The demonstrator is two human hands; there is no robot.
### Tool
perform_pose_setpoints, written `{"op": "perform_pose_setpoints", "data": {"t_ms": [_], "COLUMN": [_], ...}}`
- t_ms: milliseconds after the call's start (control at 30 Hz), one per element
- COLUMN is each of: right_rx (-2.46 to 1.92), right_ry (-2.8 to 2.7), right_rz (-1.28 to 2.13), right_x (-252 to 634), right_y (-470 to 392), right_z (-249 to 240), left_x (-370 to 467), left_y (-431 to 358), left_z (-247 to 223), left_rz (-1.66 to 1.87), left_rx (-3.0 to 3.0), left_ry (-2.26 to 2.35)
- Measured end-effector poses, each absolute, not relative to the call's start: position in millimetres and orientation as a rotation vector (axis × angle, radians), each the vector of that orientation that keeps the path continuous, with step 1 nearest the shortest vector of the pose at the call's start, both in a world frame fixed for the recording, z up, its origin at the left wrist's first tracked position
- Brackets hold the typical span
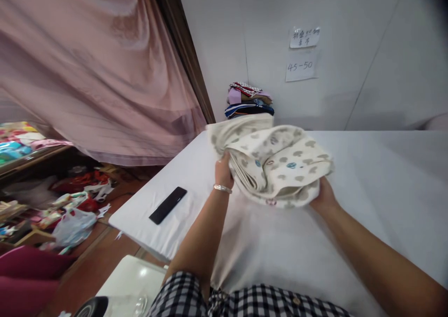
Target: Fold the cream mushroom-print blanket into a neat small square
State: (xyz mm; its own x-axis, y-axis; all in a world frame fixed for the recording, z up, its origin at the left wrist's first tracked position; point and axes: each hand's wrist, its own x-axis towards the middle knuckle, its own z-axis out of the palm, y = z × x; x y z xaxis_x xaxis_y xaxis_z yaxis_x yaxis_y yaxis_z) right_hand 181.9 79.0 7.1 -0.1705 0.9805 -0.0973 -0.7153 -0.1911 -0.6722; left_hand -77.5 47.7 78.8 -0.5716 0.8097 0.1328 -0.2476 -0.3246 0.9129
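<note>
We hold patterned cloth [294, 161] between two hands, above white table [381, 182]. Hands are apart: left hand [224, 171] clamped on cloth at left side, right hand [325, 196] clamped at right edge. Cloth is bunched in loose folds, long axis from far left to near right; right hand is slightly nearer to us. Finger ends are blurred or hidden, perhaps curled under. Pile of folded clothes [250, 103] behind cloth, far side; black phone [168, 205] left of left hand.

Seemingly a home (pink curtain [105, 65], household clutter [73, 205]).
</note>
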Motion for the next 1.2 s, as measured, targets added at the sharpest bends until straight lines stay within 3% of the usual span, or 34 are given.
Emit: {"op": "perform_pose_setpoints", "data": {"t_ms": [67, 200, 333, 533, 700, 833, 1000, 1200], "right_rx": [-0.566, -0.604, -0.734, -0.722, -0.723, -0.722, -0.700, -0.695], "right_ry": [-0.486, -0.308, -0.214, -0.191, -0.179, -0.224, -0.274, -0.328], "right_rz": [1.610, 1.550, 1.557, 1.549, 1.541, 1.571, 1.594, 1.608], "right_x": [192, 202, 203, 206, 205, 207, 208, 208], "right_y": [90, 101, 98, 97, 98, 97, 97, 98], "right_z": [10, 4, 0, 8, 8, 6, 4, 3], "left_x": [-95, -106, -105, -106, -88, -62, -37, -39], "left_y": [48, 34, 15, -3, -4, 12, 41, 68], "left_z": [69, 23, 3, 23, 38, 38, 28, 30], "left_rz": [2.010, 1.597, 1.440, 0.995, 1.050, 0.801, 0.353, 0.136], "left_rx": [0.581, 0.253, 0.243, 0.584, 1.209, 1.672, 1.826, 1.850], "left_ry": [1.108, 1.289, 1.345, 1.674, 1.847, 2.086, 2.204, 2.240]}}
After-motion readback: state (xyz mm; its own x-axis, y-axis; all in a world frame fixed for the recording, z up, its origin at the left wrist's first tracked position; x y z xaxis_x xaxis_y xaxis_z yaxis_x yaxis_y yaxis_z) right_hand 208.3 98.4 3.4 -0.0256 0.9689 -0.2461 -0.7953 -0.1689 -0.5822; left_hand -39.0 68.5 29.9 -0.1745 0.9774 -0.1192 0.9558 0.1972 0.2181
